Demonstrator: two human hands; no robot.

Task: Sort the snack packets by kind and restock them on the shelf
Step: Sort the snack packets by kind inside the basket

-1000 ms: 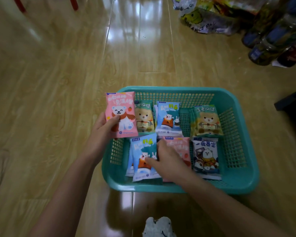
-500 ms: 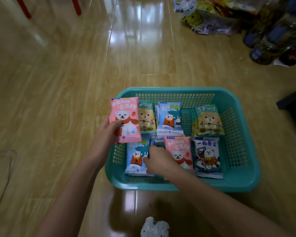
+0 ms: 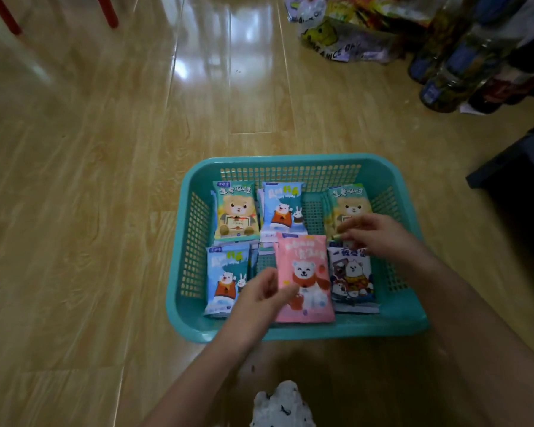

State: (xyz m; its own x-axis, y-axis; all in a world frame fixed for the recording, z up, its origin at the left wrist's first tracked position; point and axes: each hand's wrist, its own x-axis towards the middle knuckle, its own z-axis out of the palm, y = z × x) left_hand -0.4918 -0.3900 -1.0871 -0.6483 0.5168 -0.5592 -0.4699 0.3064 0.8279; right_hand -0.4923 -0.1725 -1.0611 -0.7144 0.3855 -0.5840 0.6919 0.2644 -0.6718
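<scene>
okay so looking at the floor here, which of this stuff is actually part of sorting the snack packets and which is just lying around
Part of the job:
- teal plastic mesh basket
- pink polar-bear packet, at the left hand
- blue bear-and-rabbit packets
- green brown-bear packets
- dark navy white-bear packet
- right hand, reaching in

Just lying about:
- printed plastic bag of goods
- dark bottles
- red chair legs

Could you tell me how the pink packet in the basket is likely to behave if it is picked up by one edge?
The pink packet looks like a thin, puffy pouch, so probably light and flexible. Its glossy film may slip between the left hand's fingertips. Lying flat, it should not roll.
</scene>
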